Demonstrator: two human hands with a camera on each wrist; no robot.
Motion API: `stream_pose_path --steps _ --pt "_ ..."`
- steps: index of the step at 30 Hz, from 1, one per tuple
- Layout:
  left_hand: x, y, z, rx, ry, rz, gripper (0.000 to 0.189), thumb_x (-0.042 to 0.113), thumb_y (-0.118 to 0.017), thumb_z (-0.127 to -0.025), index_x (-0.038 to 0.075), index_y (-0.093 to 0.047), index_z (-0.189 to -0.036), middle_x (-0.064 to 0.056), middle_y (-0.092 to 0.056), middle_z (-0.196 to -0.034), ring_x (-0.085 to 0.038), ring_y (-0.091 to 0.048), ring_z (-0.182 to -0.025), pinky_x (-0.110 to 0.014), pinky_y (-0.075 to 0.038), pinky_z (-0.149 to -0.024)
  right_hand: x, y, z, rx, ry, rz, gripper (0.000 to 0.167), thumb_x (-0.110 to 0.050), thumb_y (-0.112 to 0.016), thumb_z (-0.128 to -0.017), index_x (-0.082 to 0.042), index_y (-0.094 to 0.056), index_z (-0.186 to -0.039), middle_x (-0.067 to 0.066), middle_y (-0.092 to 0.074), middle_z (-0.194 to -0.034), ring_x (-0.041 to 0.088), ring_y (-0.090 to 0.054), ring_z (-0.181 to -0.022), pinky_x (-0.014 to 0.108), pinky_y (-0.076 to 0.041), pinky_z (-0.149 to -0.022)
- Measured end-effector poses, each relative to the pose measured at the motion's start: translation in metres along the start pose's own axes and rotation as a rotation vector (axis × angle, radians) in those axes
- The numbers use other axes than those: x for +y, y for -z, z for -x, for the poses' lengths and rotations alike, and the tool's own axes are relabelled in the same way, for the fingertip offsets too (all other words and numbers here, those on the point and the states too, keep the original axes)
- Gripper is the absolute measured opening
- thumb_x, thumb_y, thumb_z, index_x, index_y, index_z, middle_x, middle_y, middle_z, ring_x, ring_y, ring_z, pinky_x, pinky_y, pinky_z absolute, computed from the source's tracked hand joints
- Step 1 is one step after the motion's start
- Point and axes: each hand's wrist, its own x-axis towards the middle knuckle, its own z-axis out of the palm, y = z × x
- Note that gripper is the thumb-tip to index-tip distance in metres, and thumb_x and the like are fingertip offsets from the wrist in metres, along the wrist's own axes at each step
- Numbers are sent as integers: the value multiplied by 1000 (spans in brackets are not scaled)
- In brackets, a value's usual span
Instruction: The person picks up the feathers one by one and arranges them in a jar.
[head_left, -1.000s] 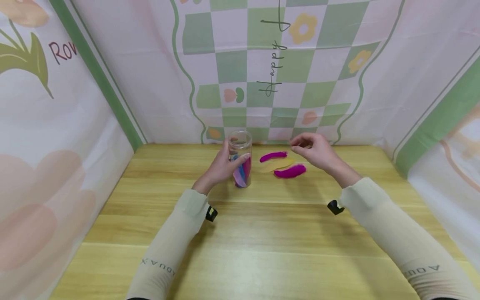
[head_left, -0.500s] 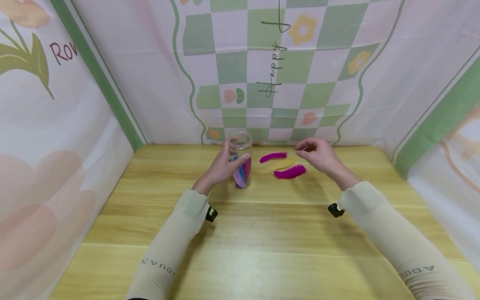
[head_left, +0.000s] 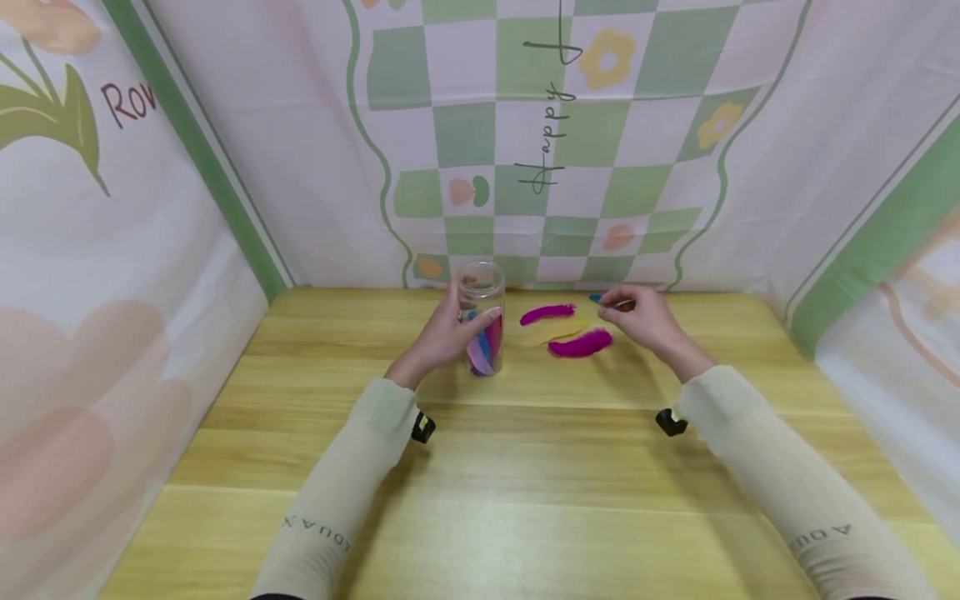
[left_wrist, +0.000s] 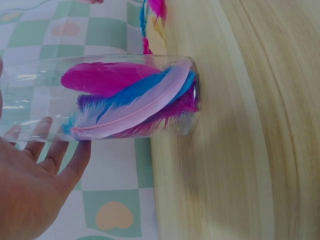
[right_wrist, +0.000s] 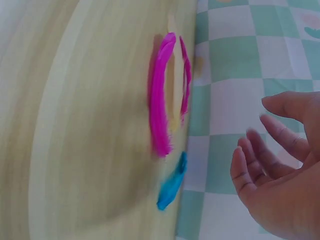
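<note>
Half a second ago no blue showed beside the right hand [head_left: 637,312]; now a loose blue feather [right_wrist: 172,185] is in sight there, off to the right of the jar [head_left: 491,292] and farther from it than the other loose feathers. The right hand has shifted a little farther from the jar, and the right wrist view shows its thumb and fingers parted with nothing between them, the blue feather apart from them. Whether that feather lies flat on the bench [head_left: 480,467] or is just above it I cannot tell; its lower end is blurred.

The left hand [head_left: 448,330] has stayed put, gripping the jar from its left with the thumb across the front, and the jar stands upright on the bench. Inside it lean a lilac feather [left_wrist: 142,107], a blue one and magenta ones. Just right of the jar, a yellow feather [head_left: 551,332] lies between a far magenta feather [head_left: 547,314] and a near magenta feather [head_left: 580,343], all three looking the same as before.

For the work in hand, I judge this means one more feather counts among those outside the jar, while the jar's contents look unchanged
</note>
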Motion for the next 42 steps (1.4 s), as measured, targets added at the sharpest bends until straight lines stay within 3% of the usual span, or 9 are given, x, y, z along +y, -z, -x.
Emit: stream_pose_path --steps 5,11,19,22,26,28,31,35,42 --pt "0 0 -1 -4 4 -4 76 50 -67 -97 21 -25 -154 -18 -48 -144 -39 -48 -136 -56 -49 -103 9 -5 0 -25 -52 -34 47 -23 -63 -102 7 -52 -138 29 -49 -143 42 -53 -123 46 -52 -96" --pt "-1 -1 -1 -6 6 -3 78 50 -67 -97 20 -24 -155 -17 -48 -144 -39 -47 -137 -56 -50 -102 20 -9 2 -54 -138 -90 63 -21 -63 -102 12 -35 -148 35 -39 -148 50 -41 -135 60 -38 -113" --pt "1 -1 0 -6 16 -3 79 50 -67 -97 20 -24 -156 -16 -48 -144 -37 -47 -137 -56 -48 -104 27 -12 6 -72 -358 -304 72 -21 -58 -104 17 -20 -152 34 -37 -146 36 -55 -120 38 -53 -102" --pt "2 -1 0 -4 11 -1 79 49 -67 -97 19 -24 -156 -16 -49 -143 -39 -46 -138 -56 -49 -104 28 -13 8 -90 -411 -387 72 -19 -53 -106 19 -14 -153 34 -35 -149 29 -57 -119 32 -52 -102" --pt "1 -1 -1 -3 4 5 80 47 -67 -98 16 -23 -156 -18 -49 -142 -41 -46 -138 -56 -49 -103 29 -13 7 -105 -438 -513 71 -15 -52 -106 19 -12 -153 35 -36 -152 23 -61 -118 35 -47 -108" --pt "1 -1 -1 -2 3 2 80 47 -67 -98 15 -23 -156 -19 -49 -142 -41 -47 -137 -56 -49 -103 30 -14 6 -100 -452 -576 70 -14 -53 -105 19 -14 -152 32 -46 -146 20 -64 -114 37 -45 -110" --pt "1 0 -1 2 4 -5 79 46 -67 -98 15 -24 -156 -19 -49 -142 -38 -48 -136 -56 -49 -104 32 -15 5 -85 -473 -663 65 -10 -56 -103 18 -21 -151 18 -67 -122 15 -69 -102 37 -47 -109" --pt "0 -1 0 11 6 -19 76 47 -68 -98 19 -25 -155 -15 -51 -139 -35 -50 -134 -54 -49 -104 34 -18 3 -88 -484 -711 51 -8 -60 -102 15 -39 -143 2 -73 -93 12 -72 -91 34 -53 -101" --pt "-1 -2 0 14 -1 -11 77 48 -68 -98 19 -25 -155 -14 -51 -139 -37 -50 -134 -54 -49 -103 35 -23 -2 -79 -488 -723 27 -6 -64 -99 7 -60 -123 2 -76 -85 11 -72 -81 28 -60 -83"
